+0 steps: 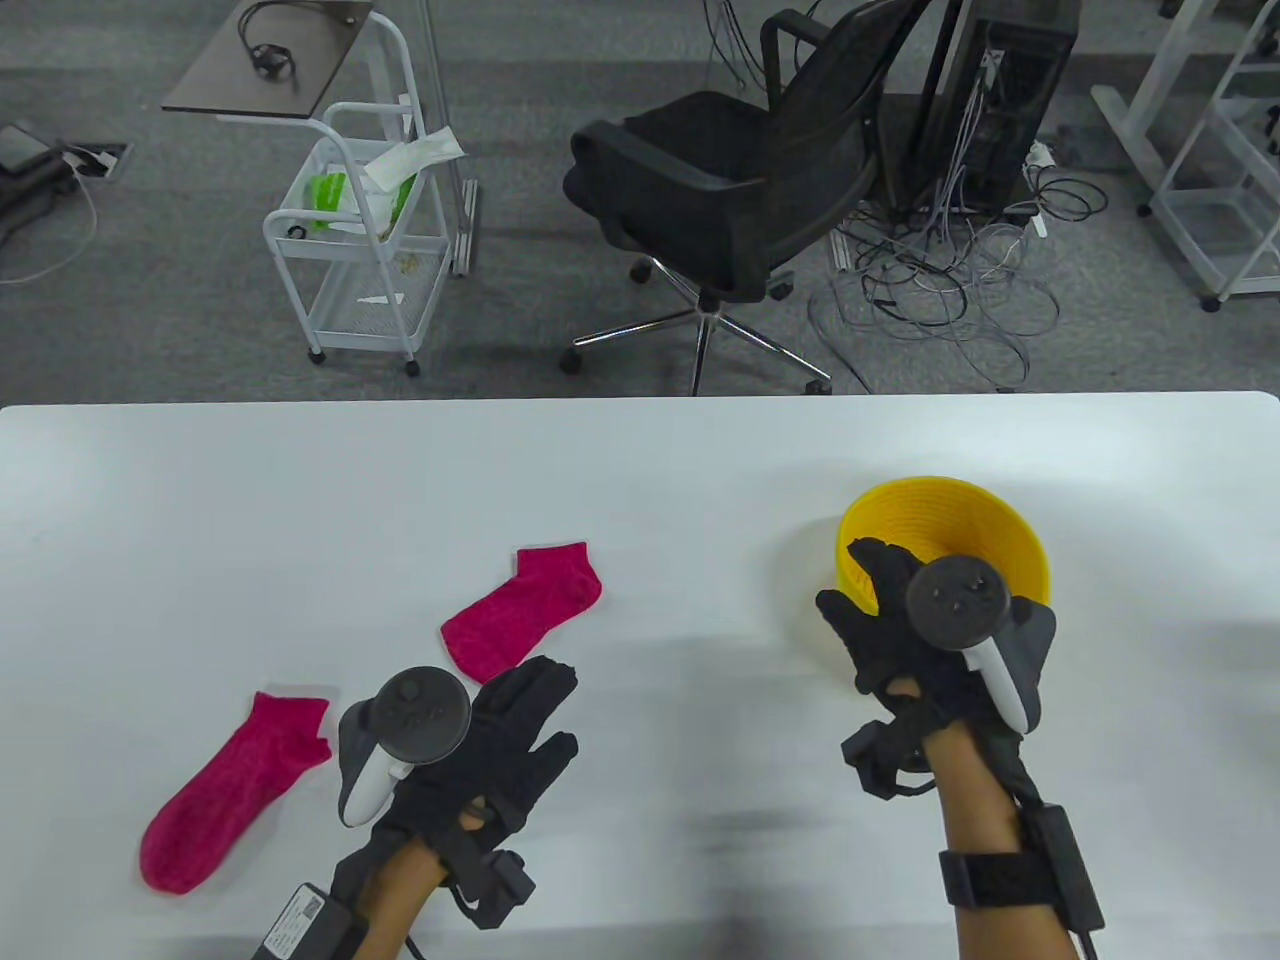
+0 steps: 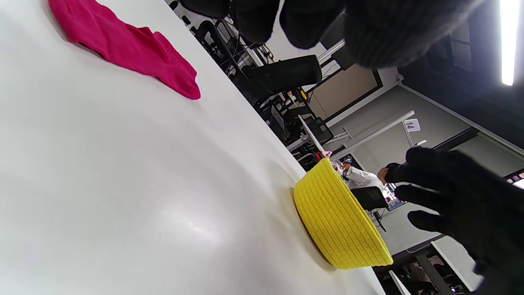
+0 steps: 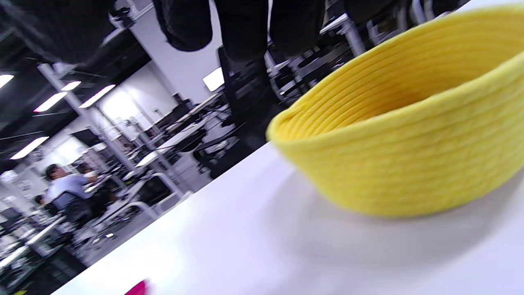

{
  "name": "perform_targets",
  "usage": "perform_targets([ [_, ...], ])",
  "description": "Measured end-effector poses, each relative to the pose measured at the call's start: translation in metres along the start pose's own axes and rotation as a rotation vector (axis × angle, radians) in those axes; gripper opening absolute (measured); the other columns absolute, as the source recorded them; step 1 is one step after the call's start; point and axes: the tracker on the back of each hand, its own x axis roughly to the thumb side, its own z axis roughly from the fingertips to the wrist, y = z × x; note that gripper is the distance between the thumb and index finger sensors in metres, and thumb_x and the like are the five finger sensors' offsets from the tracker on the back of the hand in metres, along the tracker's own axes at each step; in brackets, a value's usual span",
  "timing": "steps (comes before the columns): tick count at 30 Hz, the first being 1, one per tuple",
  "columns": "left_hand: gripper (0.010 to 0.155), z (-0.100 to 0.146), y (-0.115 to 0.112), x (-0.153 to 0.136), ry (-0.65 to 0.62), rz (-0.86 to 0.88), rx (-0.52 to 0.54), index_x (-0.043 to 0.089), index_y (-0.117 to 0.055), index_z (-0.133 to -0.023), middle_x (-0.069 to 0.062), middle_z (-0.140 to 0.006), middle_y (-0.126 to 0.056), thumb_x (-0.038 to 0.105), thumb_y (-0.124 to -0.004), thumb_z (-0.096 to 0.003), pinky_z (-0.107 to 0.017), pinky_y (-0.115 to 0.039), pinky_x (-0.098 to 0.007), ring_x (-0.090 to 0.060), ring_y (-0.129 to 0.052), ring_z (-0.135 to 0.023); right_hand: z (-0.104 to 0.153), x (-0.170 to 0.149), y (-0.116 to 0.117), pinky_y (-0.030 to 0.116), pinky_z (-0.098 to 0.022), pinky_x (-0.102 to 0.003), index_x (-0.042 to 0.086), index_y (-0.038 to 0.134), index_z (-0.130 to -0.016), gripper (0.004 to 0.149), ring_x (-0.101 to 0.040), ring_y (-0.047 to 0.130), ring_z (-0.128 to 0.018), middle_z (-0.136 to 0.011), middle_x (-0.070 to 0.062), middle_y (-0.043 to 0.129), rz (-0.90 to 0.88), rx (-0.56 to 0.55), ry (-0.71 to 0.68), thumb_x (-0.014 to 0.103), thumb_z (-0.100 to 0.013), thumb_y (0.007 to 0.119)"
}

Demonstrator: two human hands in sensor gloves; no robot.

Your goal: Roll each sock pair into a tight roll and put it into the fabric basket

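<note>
Knit pink socks [image 1: 523, 610] lie flat; both hands [image 1: 490, 750] open, empty, near ribbed basket [image 1: 1000, 530].

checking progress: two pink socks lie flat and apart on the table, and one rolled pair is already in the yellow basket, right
Not quite. The yellow basket shows no roll inside; the table view and right wrist view show only its bare inner wall. The two pink socks do lie flat and apart on the table.
</note>
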Motion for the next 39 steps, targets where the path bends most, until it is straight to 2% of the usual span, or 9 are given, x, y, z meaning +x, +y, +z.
perform_targets([
  [4, 0.069, 0.000, -0.002, -0.001, 0.003, 0.002, -0.038, 0.042, -0.051, -0.104, 0.007, -0.118, -0.041, 0.054, -0.074, -0.0399, -0.075, -0.031, -0.055, -0.031, -0.035, -0.111, 0.023, 0.021, 0.023, 0.043, -0.072, -0.069, 0.033, 0.046, -0.107, 0.085, -0.038, 0.049, -0.111, -0.118, -0.002, 0.048, -0.010, 0.073, -0.119, 0.075, -0.036, 0.068],
  [8, 0.071, 0.001, -0.002, -0.001, 0.001, 0.008, -0.032, 0.043, -0.048, -0.104, 0.008, -0.119, -0.038, 0.055, -0.074, -0.0397, -0.075, -0.029, -0.056, -0.031, -0.032, -0.111, 0.040, 0.035, 0.050, 0.040, -0.071, -0.072, 0.035, 0.039, -0.109, 0.090, -0.040, 0.043, -0.112, -0.120, -0.002, 0.042, -0.037, 0.167, -0.216, 0.081, -0.035, 0.064],
  [13, 0.072, 0.001, -0.002, -0.002, 0.011, 0.010, -0.033, 0.042, -0.047, -0.105, 0.008, -0.119, -0.035, 0.055, -0.074, -0.0394, -0.075, -0.027, -0.056, -0.030, -0.029, -0.112, 0.053, 0.048, 0.086, 0.040, -0.071, -0.072, 0.037, 0.035, -0.109, 0.091, -0.040, 0.040, -0.113, -0.121, -0.003, 0.039, 0.012, 0.249, -0.276, 0.082, -0.035, 0.062],
  [19, 0.071, 0.000, -0.003, -0.005, 0.027, 0.009, -0.041, 0.041, -0.049, -0.105, 0.007, -0.119, -0.035, 0.055, -0.074, -0.0394, -0.075, -0.026, -0.056, -0.030, -0.029, -0.112, 0.057, 0.045, 0.114, 0.039, -0.072, -0.071, 0.037, 0.033, -0.109, 0.091, -0.039, 0.040, -0.113, -0.121, -0.002, 0.038, 0.064, 0.312, -0.291, 0.082, -0.035, 0.062],
  [25, 0.071, -0.003, 0.000, -0.014, 0.070, 0.023, -0.034, 0.040, -0.050, -0.104, 0.007, -0.119, -0.035, 0.054, -0.075, -0.0390, -0.075, -0.025, -0.057, -0.030, -0.028, -0.112, 0.055, 0.037, 0.120, 0.041, -0.072, -0.070, 0.036, 0.035, -0.109, 0.090, -0.039, 0.042, -0.113, -0.120, -0.002, 0.041, 0.070, 0.319, -0.284, 0.081, -0.035, 0.061],
  [30, 0.073, -0.004, 0.018, -0.028, 0.106, 0.030, 0.016, 0.040, -0.050, -0.105, 0.008, -0.119, -0.030, 0.056, -0.075, -0.0382, -0.075, -0.025, -0.056, -0.029, -0.026, -0.112, 0.054, 0.033, 0.118, 0.041, -0.072, -0.070, 0.036, 0.035, -0.108, 0.090, -0.039, 0.043, -0.112, -0.119, -0.002, 0.042, 0.043, 0.322, -0.278, 0.081, -0.035, 0.062],
  [39, 0.072, 0.007, 0.085, -0.059, 0.226, -0.063, 0.254, 0.037, -0.053, -0.104, 0.005, -0.119, -0.034, 0.055, -0.075, -0.0384, -0.075, -0.033, -0.055, -0.028, -0.034, -0.111, 0.050, 0.029, 0.115, 0.041, -0.072, -0.070, 0.035, 0.036, -0.108, 0.089, -0.038, 0.044, -0.112, -0.119, -0.002, 0.043, 0.026, 0.332, -0.266, 0.079, -0.035, 0.063],
])
